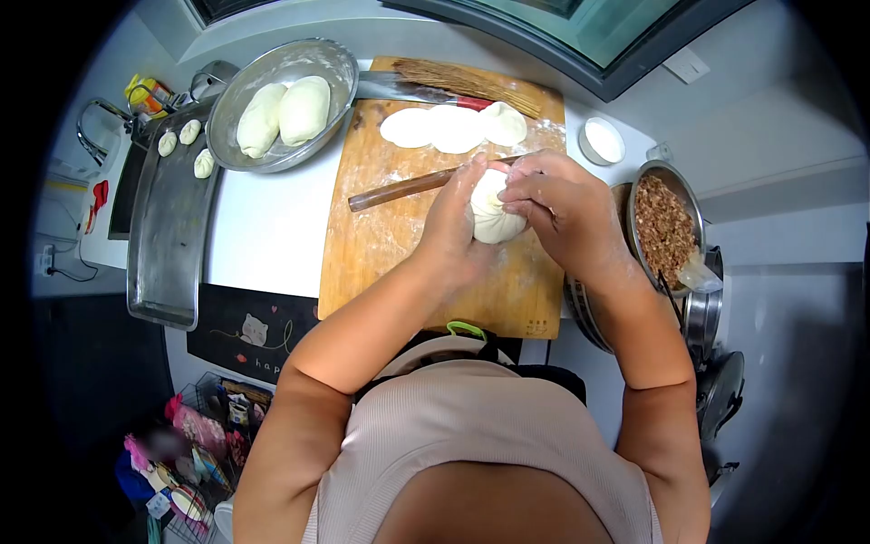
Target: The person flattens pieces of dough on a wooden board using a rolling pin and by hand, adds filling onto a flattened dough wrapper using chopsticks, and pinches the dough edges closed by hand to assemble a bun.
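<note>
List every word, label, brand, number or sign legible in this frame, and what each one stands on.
"hap": light letters on the black mat; the left arm hides whatever may follow.
Cutting board: small dark marks near its lower right corner, too small to read.
Yellow packet by the sink: print too small and blurred to read.
Packages at lower left: any print is too small or blurred.
No brand or number can be read.

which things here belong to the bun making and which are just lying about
Belongs:
- pleated bun, in both hands
- rolling pin
- dough rounds
- dough lumps
- chopped filling
- wooden board
- metal tray
- small buns

Probably just lying about:
- yellow packet
- red object
- pink bag

Unclear: straw brush
</note>
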Available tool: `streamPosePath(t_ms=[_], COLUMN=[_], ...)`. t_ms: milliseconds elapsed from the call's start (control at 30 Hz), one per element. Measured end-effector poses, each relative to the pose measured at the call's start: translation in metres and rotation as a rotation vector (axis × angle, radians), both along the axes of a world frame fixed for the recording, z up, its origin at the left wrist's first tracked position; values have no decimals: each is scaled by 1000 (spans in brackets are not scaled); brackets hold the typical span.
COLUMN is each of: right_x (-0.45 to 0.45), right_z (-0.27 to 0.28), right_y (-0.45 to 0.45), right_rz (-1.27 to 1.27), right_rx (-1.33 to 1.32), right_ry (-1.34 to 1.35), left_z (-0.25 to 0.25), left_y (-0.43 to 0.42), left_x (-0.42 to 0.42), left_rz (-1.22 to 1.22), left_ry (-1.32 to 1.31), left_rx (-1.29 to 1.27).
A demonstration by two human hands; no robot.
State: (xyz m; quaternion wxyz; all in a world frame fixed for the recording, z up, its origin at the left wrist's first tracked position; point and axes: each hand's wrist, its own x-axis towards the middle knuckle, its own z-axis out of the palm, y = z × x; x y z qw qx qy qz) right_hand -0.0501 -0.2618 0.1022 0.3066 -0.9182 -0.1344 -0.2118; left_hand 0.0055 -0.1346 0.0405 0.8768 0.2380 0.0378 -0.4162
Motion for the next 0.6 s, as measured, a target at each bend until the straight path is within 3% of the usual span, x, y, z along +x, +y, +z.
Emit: streamPosePath(t_ms=[200,367,467,567,600], right_x=[8,12,13,12,14], right_z=[21,27,27,38,42], right_y=[-12,-15,-20,-21,-21], right_rz=[286,315,343,352,352], right_rx=[-146,-205,-157,-30,16], right_ry=[101,97,133,112,81], left_z=[21,29,40,42,36], left_y=[10,16,11,24,19], left_x=[11,18,15,25,14], left_rz=[-225,-434,-414,-440,-286], left_ry=[-141,-250,-289,-329,-220], left_rx=[219,283,347,-62,-200])
